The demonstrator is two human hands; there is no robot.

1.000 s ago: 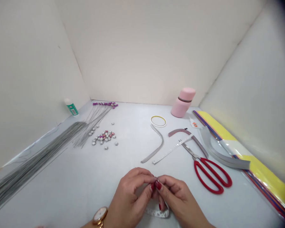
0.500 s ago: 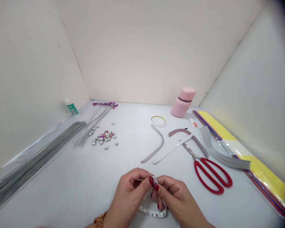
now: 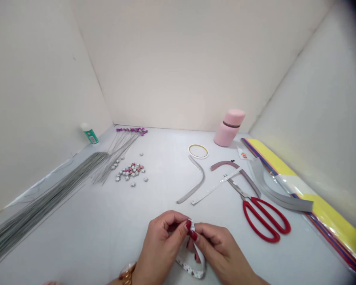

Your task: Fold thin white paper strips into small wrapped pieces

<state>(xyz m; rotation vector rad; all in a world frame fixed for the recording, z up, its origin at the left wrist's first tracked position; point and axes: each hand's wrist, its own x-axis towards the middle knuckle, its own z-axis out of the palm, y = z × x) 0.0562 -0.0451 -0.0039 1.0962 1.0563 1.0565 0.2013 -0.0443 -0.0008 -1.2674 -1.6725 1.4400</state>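
Pinching a patterned paper strip (image 3: 192,267) at the near edge of the worktop (image 3: 77,237), my left hand (image 3: 163,247) and right hand (image 3: 218,249) meet fingertip to fingertip, each grip closed tight on its folded end (image 3: 191,225); the tail loops below. Red scissors (image 3: 264,217) lie right. Bare room spreads left, toward the wires (image 3: 41,202).

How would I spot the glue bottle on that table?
Start at the left wall and follow it to the far corner of the white table. The small white bottle with a green label stands there, past the bundle of thin silver wires; nothing else is green.
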